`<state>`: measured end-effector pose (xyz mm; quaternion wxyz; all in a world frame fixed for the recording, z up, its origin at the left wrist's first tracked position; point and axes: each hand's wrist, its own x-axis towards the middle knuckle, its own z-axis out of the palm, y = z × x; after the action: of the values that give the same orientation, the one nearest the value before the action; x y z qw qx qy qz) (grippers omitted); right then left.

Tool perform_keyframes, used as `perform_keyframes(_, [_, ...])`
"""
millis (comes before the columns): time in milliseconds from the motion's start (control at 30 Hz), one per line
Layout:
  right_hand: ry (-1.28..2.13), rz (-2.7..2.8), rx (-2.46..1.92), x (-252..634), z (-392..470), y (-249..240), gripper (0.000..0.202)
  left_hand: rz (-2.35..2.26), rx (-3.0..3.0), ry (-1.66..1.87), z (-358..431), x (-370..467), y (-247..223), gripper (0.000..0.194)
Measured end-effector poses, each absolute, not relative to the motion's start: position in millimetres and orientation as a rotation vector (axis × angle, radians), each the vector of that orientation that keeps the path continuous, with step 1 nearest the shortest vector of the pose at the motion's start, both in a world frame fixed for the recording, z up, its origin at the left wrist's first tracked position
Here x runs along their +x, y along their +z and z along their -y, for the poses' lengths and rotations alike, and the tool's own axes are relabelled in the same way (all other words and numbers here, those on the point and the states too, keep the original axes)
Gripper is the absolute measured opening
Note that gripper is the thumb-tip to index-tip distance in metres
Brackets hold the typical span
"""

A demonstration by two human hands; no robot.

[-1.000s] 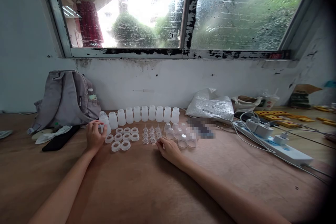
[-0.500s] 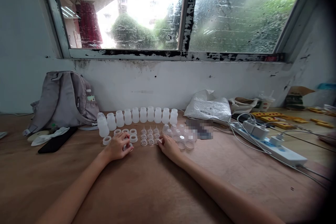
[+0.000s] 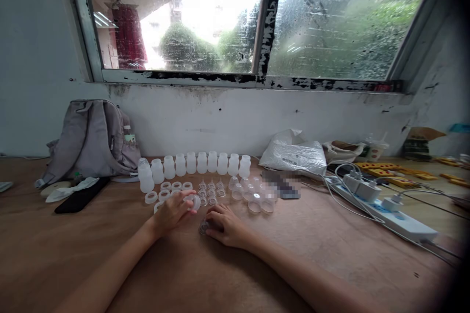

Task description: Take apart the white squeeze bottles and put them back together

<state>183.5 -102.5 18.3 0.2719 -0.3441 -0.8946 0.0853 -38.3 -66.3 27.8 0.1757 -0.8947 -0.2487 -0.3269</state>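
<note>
Translucent bottles [image 3: 180, 165], contents unclear, stand at eleven o'clock. Over the table [image 3: 183, 274], the left hand [image 3: 169, 215] pinches a ring [image 3: 193, 202] – the right hand [image 3: 227, 226] grips a clear teat [image 3: 202, 227]. Window [image 3: 205, 19] at twelve.

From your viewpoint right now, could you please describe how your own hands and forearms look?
The left hand and right hand are bare, without gloves. No sleeve, watch or bracelet shows on the left forearm or right forearm; the fingernails are too small to judge.

Window [image 3: 213, 14] glare, dim foreground (right corners blackened).
</note>
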Motion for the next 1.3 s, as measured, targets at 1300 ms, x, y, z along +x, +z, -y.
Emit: perform_keyframes(1300, [0.372, 2.089, -1.049, 187.9, 85.0, 5.3, 0.032, 0.968, -3.073, -1.01, 83.7, -7.3, 21.7, 0.021])
